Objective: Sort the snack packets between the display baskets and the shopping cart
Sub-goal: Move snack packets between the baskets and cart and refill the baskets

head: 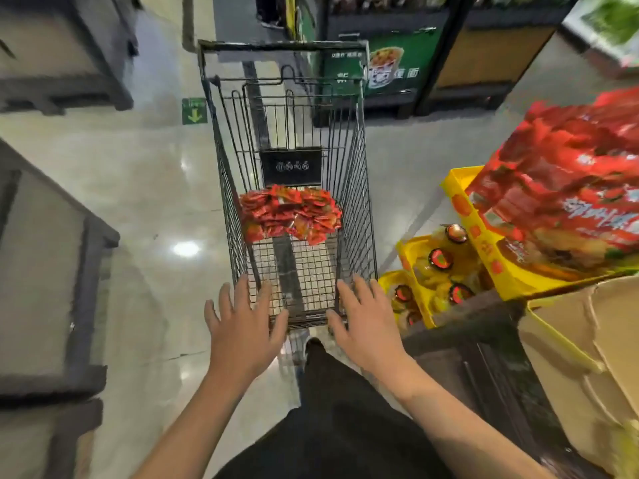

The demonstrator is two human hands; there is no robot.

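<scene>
- At the near end of the shopping cart (pixel 349 188), left hand (pixel 242 326) and right hand (pixel 363 323) hover with fingers spread, holding nothing
- Red snack packets (pixel 290 210) lie heaped mid-cart, toward its far end
- Beside its right edge, jars (pixel 441 259) sit in yellow trays (pixel 408 250)

Both hands (pixel 242 326) (pixel 366 323) outstretched, fingers (pixel 242 288) spread.

Cart (pixel 352 188): dark grey wire grid, black placard (pixel 291 166) with white icons. Snack packets (pixel 290 210): red/orange. Big bags (pixel 567 181): red, white lettering. Trays (pixel 484 243): yellow, orange dots. Jar lids (pixel 441 258): black, red centres. Floor (pixel 145 188): glossy beige; floor sticker (pixel 194 111): green, yellow arrow.
</scene>
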